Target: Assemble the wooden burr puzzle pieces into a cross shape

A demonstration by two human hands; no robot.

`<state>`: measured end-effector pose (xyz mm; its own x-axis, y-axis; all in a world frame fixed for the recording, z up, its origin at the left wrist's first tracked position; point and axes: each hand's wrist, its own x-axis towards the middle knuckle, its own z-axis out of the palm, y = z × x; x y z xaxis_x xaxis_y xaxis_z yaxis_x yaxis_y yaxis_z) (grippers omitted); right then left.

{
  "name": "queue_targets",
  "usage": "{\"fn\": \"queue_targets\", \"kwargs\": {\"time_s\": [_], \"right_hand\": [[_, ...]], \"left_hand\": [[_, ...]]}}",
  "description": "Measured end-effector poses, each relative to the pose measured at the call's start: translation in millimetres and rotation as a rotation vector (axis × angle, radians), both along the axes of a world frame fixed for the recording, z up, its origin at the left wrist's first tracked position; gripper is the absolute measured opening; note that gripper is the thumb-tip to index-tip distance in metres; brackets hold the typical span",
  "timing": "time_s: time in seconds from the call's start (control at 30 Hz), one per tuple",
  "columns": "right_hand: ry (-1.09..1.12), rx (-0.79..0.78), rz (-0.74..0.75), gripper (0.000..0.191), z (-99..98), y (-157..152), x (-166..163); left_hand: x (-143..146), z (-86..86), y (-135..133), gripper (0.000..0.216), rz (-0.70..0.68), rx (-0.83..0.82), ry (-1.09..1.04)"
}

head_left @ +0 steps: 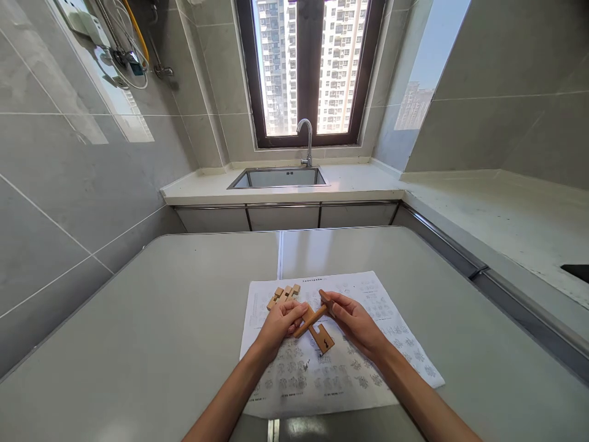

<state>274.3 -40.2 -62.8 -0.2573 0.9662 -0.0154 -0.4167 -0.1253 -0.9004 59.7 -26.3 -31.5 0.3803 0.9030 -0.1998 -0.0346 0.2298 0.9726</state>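
Above a white printed paper sheet [368, 368] on the smooth matte grey table [161, 319], the left hand [280, 322] curls its fingers closed around the lower end of a slim brown wooden bar [311, 319]. The right hand [352, 319] pinches the bar's upper end between its fingertips. A flat notched wooden piece [323, 339] crosses the bar. Pale blocky notched wooden pieces [283, 294] lie on the sheet just beyond the left hand.

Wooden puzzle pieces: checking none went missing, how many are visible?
3: a notched block on the printed sheet beyond the left hand; a bar held between it and the right hand; a slotted piece below the bar. The block may be several pieces; hands may hide more.
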Motion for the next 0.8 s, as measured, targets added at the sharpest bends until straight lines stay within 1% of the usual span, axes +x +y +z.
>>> {"fn": "queue_targets", "kwargs": {"time_s": [0.1,0.17,0.37,0.5,0.6,0.8], "right_hand": [[-0.091,0.073,-0.016,0.042,5.7,-2.0,1.1],[-0.13,0.112,-0.033,0.041,7.5,-2.2,1.3],[-0.172,0.152,-0.023,0.04,3.1,-0.4,0.4],[-0.143,0.108,-0.032,0.04,2.2,-1.3,0.1],[-0.097,0.036,-0.031,0.042,1.9,-1.9,0.0],[0.067,-0.067,0.037,0.037,1.4,-0.9,-4.2]], "left_hand": [[0.1,1.3,0.3,0.043,-0.005,0.005,-0.001],[0.4,0.7,0.7,0.044,-0.001,0.01,-0.003],[0.3,-3.4,1.6,0.044,0.002,0.029,-0.016],[0.2,-3.4,1.8,0.044,0.003,0.027,-0.021],[0.5,-2.8,1.5,0.045,0.002,0.007,-0.035],[0.8,-4.1,0.9,0.048,0.006,-0.009,-0.082]]}}
